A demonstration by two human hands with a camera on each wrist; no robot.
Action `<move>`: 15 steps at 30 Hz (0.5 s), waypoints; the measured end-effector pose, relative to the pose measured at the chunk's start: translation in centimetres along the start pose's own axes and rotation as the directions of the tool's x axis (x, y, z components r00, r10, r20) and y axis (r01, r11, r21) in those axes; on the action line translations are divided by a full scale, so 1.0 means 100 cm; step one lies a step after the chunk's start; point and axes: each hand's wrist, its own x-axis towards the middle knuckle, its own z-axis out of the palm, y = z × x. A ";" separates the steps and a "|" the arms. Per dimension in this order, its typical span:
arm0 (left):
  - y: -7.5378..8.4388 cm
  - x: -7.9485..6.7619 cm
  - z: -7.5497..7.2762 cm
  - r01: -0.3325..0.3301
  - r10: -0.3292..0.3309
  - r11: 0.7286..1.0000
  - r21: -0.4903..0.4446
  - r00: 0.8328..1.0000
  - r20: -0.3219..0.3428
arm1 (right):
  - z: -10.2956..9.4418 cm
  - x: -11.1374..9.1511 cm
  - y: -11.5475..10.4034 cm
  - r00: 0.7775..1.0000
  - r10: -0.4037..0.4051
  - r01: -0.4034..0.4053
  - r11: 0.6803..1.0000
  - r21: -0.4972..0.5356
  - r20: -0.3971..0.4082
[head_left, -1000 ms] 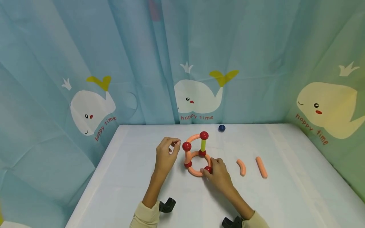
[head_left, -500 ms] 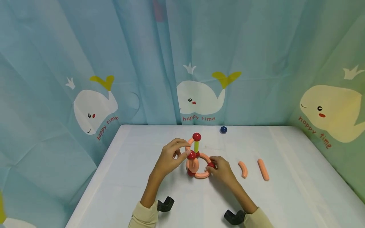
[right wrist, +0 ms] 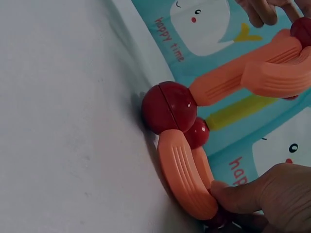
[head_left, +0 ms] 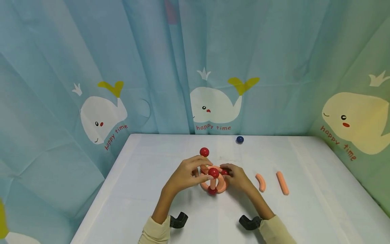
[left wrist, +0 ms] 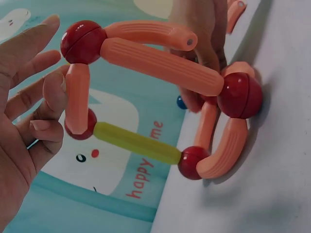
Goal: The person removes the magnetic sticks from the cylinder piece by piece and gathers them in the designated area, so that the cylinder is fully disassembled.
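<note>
A frame of magnetic rods and balls stands on the table. Its base is a ring of curved orange rods and red balls. From the ring rise a straight orange rod and a yellow-green rod, each topped by a red ball. One curved rod links these top balls, while another curved orange rod sticks out from the nearer top ball with a free end. My left hand has its fingers loosely spread beside that ball. Low on the right, my right hand pinches the ring at a base ball.
To the right on the white table lie a loose curved orange rod and a straight orange rod. A dark blue ball sits near the back edge. Behind the table hangs a whale-print curtain.
The frame has turned counterclockwise seen from above: its far top ball went left, the other came forward and right. My left hand moved right with it; my right hand kept its grip.
</note>
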 end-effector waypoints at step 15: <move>0.004 0.003 0.011 0.035 -0.036 0.999 0.011 0.999 0.030 | -0.013 -0.003 -0.011 0.974 -0.110 0.116 0.993 0.023 -0.197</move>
